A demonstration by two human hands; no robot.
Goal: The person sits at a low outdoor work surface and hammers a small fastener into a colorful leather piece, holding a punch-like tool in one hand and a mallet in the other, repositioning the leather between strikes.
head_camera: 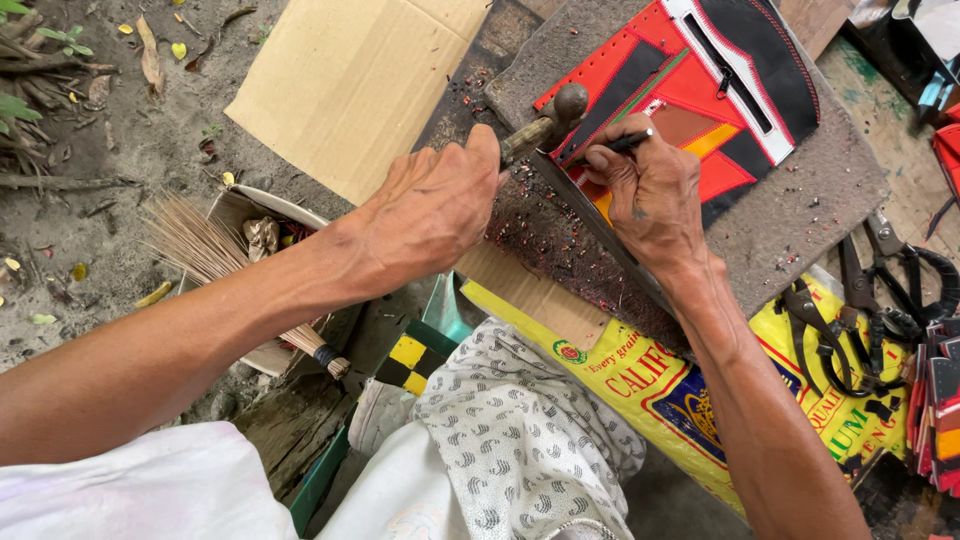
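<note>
Head cam looking straight down at the work. Left hand [430,210] has its grip wrapped tight around the wooden handle of a small hammer [545,122], with the metal head sitting just above the edge of the leather piece. Right hand [655,195] is pinching a thin dark punch tool [625,143] between thumb and fingers, tip down on the red, orange and black patchwork leather piece [700,85], right near its lower left edge. That piece has a zipper on a white strip and a row of small holes along its red border. It lies on a grey felt-like mat [810,200] speckled with tiny colored bits, and the mat sits on the surface.

Other stuff around: a flat sheet of cardboard [345,85] up top, a stick broom [205,250] lying over a dustpan-like tray on the dirt to the left, a yellow printed sack [640,385] under the mat, a few pairs of pliers and scissors [870,300] on the right, and a stack of cut leather scraps [940,400] at the far right edge. Patterned white cloth [520,430] in the lap.
</note>
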